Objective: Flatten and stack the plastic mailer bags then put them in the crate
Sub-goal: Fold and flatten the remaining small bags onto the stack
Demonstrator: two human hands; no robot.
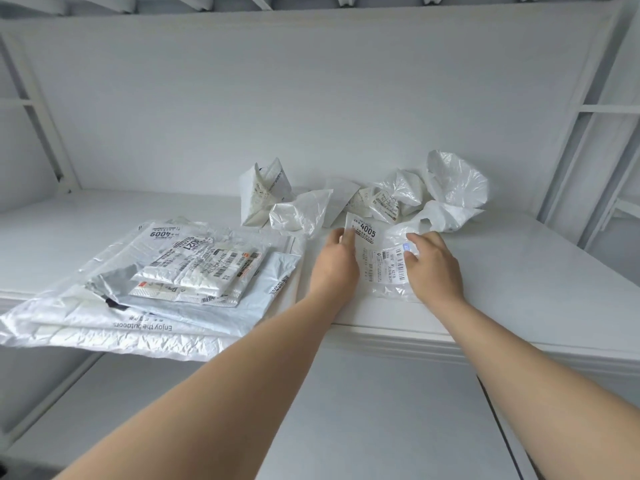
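Smoothing a mailer (pixel 379 268) on the counter (pixel 526 271): left hand (pixel 334 261) pinches its edge, right hand (pixel 433 266) presses flat. Light, limp, slippery film, so grip the edges.

The flattened stack of white plastic mailer bags (pixel 156 289) lies labels-up. Just right of it, a small white mailer bag (pixel 381 265) labelled 4005 lies beneath my left hand (pixel 337 261) and right hand (pixel 433 268). Farther right of the stack, crumpled white bags (pixel 450 188) stand puffed.
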